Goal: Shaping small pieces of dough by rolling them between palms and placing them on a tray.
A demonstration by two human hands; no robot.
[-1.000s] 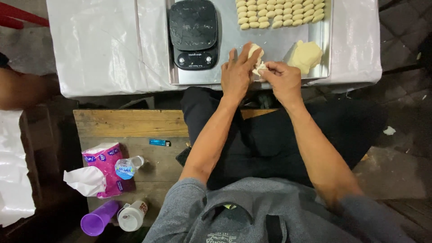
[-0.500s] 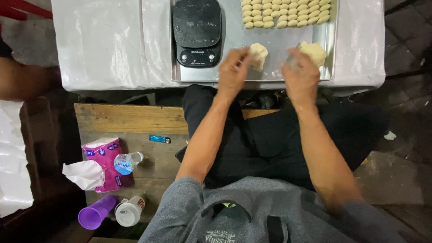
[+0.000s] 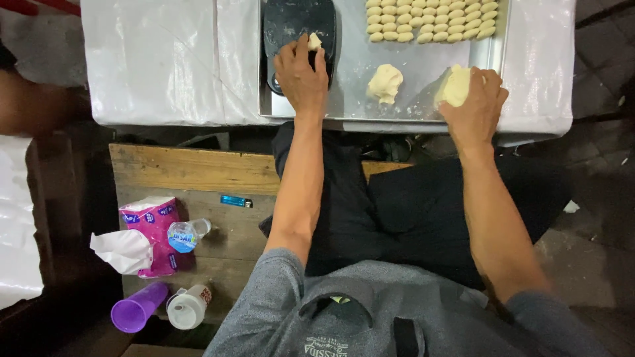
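While the earlier head-view frames show both hands together over one dough piece near the scale's right edge, they are now well apart. Left hand (image 3: 301, 73) has moved up-left onto the black kitchen scale (image 3: 291, 26) — fingers curled, pinching a small dough piece (image 3: 315, 41) at the fingertips over the scale platform. Right hand (image 3: 475, 106) has shifted right and closes around a large dough lump (image 3: 455, 86) at the tray's right side; grip is a loose wrap, with the lump's left part showing past the fingers.

Metal tray (image 3: 350, 109) sits on a table covered in white plastic sheet (image 3: 159, 59). Between the hands, a medium dough chunk (image 3: 385, 82) lies free on the tray, touched by neither hand. Rows of shaped dough pieces (image 3: 430, 20) fill the tray's top right, same as before.

Below the table: wooden bench (image 3: 192, 172) carrying a blue lighter (image 3: 235, 201), pink tissue pack (image 3: 153, 228), small water bottle (image 3: 187, 235), purple cup (image 3: 137, 307) and a white cup (image 3: 188, 307) — all unchanged.
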